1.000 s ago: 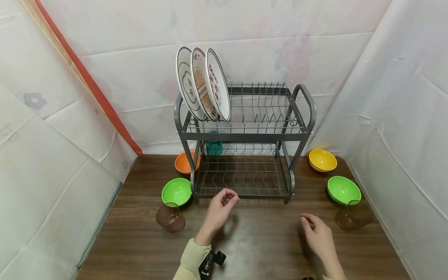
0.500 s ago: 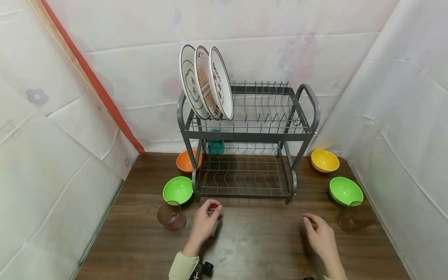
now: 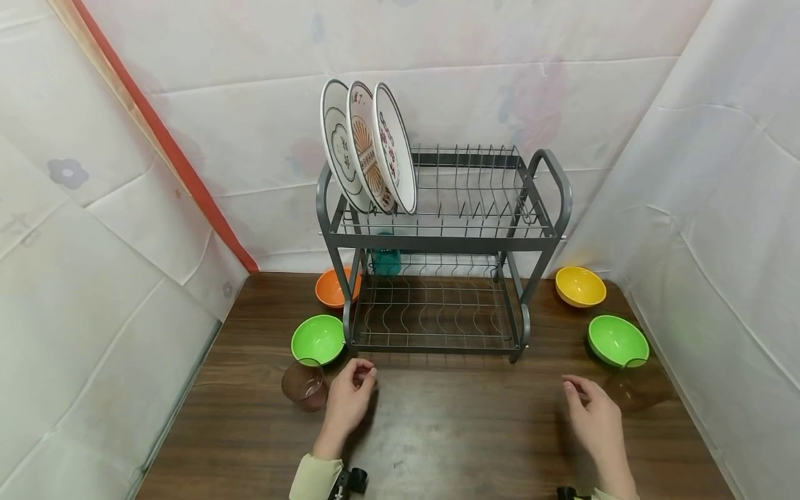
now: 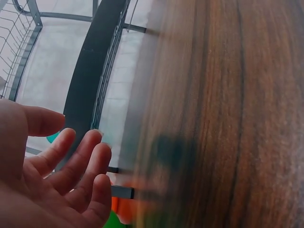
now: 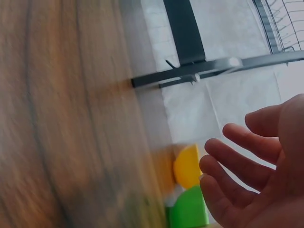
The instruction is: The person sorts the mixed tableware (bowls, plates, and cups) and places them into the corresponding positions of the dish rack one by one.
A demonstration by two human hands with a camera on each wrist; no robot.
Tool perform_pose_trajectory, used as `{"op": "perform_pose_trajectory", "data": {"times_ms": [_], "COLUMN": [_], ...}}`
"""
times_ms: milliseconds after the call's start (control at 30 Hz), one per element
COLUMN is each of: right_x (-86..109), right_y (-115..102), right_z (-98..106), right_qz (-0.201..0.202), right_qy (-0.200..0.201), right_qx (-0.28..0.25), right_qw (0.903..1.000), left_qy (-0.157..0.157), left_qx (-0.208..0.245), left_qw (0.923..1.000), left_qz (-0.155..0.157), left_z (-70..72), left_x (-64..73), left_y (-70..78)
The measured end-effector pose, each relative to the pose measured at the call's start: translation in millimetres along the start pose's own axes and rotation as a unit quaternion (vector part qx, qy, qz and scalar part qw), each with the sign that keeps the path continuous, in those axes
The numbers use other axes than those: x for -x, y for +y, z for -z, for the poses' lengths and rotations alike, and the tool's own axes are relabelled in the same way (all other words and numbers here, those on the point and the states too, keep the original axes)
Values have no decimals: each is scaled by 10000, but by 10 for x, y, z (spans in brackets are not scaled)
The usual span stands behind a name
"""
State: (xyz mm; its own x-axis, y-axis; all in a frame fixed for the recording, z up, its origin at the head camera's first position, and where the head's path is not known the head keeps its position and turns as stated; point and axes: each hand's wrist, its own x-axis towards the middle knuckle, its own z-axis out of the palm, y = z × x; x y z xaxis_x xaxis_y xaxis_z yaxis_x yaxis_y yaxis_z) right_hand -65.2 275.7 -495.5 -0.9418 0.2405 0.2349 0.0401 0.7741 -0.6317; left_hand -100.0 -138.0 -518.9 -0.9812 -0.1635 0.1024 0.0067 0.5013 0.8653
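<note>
My left hand (image 3: 347,399) hovers over the table just right of a brown see-through glass (image 3: 304,386), its fingers loosely curled and holding nothing. My right hand (image 3: 594,420), likewise relaxed around nothing, is left of another brown glass (image 3: 634,390). Behind the left glass sits a green bowl (image 3: 318,339), with an orange bowl (image 3: 331,288) farther back. On the right side are a second green bowl (image 3: 617,340) and a yellow bowl (image 3: 580,287). Both wrist views show bent fingers apart from any object.
A two-tier dark dish rack (image 3: 444,244) stands at the back middle. Three patterned plates lean upright in its top tier, the rightmost plate (image 3: 395,149) among them. A teal object (image 3: 385,262) shows behind the lower tier. White cloth walls enclose the wooden table (image 3: 450,423).
My left hand has moved left and slightly toward me, from before the rack to beside the left glass. Lately my right hand has shifted right, toward the right glass.
</note>
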Motion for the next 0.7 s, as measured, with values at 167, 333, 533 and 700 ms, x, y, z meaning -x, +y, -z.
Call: {"op": "perform_pose_trajectory", "data": {"times_ms": [167, 333, 533, 700], "right_x": [-49, -75, -97, -129], "right_y": [16, 33, 73, 122], "right_z": [109, 166, 223, 296], "right_qz": [-176, -246, -121, 44], "right_qy": [284, 994, 2047, 2367], "right_qx": [75, 55, 4, 13], "right_qw": [9994, 9947, 9787, 9716], "left_qy": [-102, -333, -516, -697], "left_qx": [31, 19, 95, 221], "left_qw": [9999, 9994, 9986, 9972], "left_qz": [-86, 72, 11, -159], "left_z": [-21, -56, -119, -198], "left_x": [-6, -1, 16, 49], "left_y": [-15, -32, -37, 6]}}
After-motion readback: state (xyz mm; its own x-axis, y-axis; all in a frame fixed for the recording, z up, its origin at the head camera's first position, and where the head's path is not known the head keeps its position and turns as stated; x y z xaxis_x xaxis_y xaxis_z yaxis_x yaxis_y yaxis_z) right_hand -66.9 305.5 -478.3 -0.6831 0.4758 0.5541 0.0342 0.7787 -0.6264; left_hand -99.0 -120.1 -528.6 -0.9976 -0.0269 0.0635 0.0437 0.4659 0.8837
